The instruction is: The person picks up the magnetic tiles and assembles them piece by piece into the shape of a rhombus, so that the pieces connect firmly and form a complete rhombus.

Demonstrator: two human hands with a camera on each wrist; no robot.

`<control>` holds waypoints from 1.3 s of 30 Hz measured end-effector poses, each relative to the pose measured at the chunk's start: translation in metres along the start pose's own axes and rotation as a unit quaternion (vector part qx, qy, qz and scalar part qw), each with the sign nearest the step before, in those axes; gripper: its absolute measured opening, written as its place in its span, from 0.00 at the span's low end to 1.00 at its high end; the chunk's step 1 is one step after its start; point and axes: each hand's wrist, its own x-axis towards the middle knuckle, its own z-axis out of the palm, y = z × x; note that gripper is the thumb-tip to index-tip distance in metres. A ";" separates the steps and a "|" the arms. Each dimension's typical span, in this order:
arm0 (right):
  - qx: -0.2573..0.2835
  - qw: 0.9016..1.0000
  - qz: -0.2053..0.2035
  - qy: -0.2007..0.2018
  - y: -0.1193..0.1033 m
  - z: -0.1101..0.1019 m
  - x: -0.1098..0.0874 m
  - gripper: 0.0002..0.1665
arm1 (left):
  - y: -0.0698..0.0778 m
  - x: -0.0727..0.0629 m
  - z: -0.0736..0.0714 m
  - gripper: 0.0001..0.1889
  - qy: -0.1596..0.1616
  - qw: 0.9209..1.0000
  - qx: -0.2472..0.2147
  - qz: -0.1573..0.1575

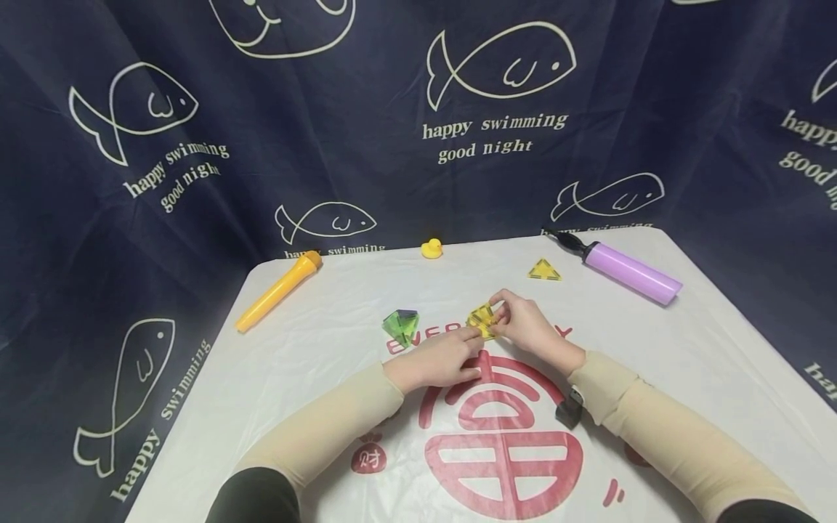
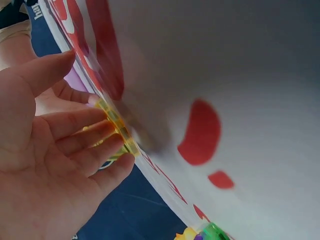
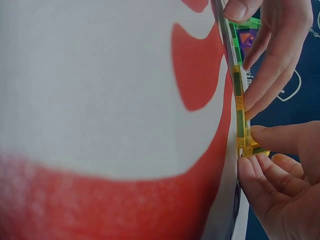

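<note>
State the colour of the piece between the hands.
The piece is yellow, clearest in the head view.

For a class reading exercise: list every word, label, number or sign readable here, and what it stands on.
"happy swimming": navy fish-print curtain
"good night": same curtain
"财": red pouch print, white tablecloth
"E…Y": red tablecloth lettering, partly covered
Large red emblem: no certain reading

glossy see-thru plastic tiles point(image 1: 481, 315), smooth tablecloth point(image 1: 281, 370) w/ sheen
</note>
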 end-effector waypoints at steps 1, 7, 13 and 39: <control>0.000 1.000 -0.001 -0.002 0.000 0.000 -0.001 0.27 | -0.002 0.000 0.000 0.22 -0.003 1.000 -0.006 0.001; -0.001 1.000 -0.008 -0.030 0.004 -0.009 -0.003 0.30 | -0.012 -0.003 -0.003 0.28 -0.019 0.999 -0.027 -0.001; -0.014 0.999 -0.014 -0.046 0.017 -0.027 -0.008 0.25 | -0.013 -0.007 -0.005 0.34 -0.052 0.998 -0.037 -0.017; -0.184 0.982 0.022 -0.028 0.073 -0.074 0.033 0.33 | 0.014 0.009 0.003 0.34 -0.039 0.995 0.072 -0.049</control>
